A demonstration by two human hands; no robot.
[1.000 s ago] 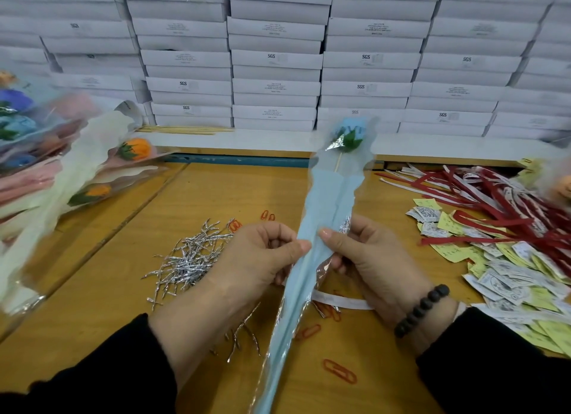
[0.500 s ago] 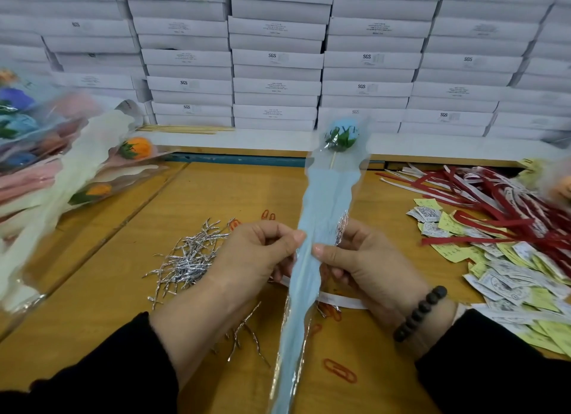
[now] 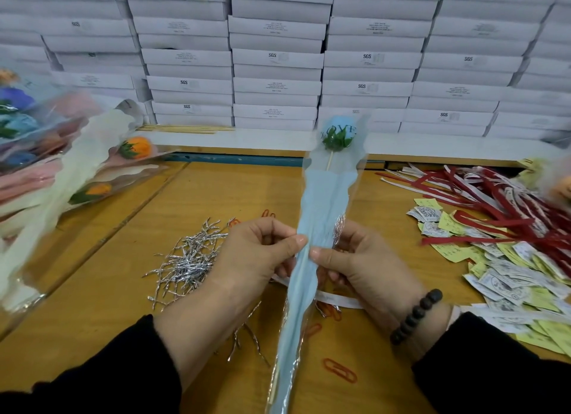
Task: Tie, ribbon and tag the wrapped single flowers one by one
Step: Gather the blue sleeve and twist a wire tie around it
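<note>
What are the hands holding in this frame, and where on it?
Both the left hand and right hand pinch the blue wrapped flower at mid-length of its sleeve, where a silver twist tie sits.

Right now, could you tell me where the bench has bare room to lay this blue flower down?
Bare wood lies between the silver twist ties and the wrapped flowers stacked at left, and along the far edge between the blue flower and the red ribbons. The right side is crowded with ribbons and paper tags; paper clips dot the near wood.
</note>
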